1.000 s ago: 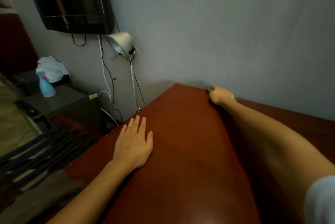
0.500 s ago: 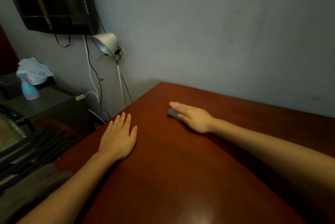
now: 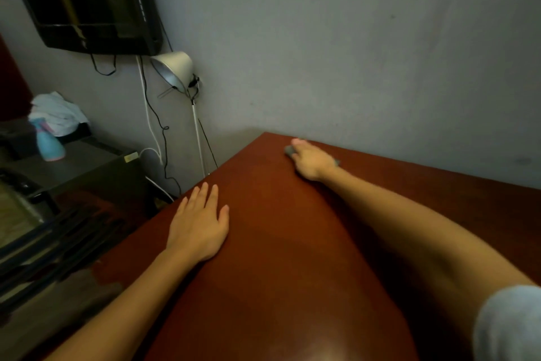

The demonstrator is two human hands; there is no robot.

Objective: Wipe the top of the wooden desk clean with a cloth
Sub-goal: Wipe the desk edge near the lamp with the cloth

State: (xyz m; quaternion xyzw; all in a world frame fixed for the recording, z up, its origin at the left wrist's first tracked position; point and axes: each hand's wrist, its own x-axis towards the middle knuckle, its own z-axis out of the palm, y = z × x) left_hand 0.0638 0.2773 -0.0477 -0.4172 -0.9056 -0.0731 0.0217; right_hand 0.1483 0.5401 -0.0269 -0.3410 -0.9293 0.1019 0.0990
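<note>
Pressing grey cloth flat under R grip, fingers straight, at far bench corner; resting L grip flat, fingers extended.

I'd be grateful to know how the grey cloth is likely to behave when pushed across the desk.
Probably floppy: the cloth lies flattened under the right hand, edges peeking out either side. It should likely slide easily, since the desk looks glossy.

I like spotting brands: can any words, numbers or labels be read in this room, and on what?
No text can be read here.
White marks on the side of the television: too small and blurred.
Pale label on the dark cabinet: too small to read.
</note>
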